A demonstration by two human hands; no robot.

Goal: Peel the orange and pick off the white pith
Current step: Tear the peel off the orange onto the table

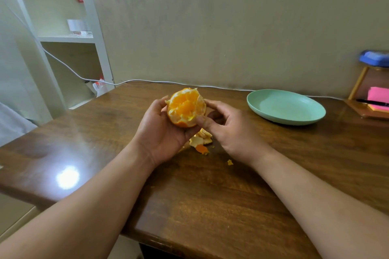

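The orange (185, 107) is cupped in the curled left hand (164, 131); its right edge is pinched by the right hand (229, 130), thumb nearest.

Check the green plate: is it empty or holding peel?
Empty: the plate shows only bare green inside; the peel lies on the table, apart from it.

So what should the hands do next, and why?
Probably the right hand should tear off more peel. The left hand cups the orange; its top is bare, but skin wraps the bottom, right where the thumb presses.
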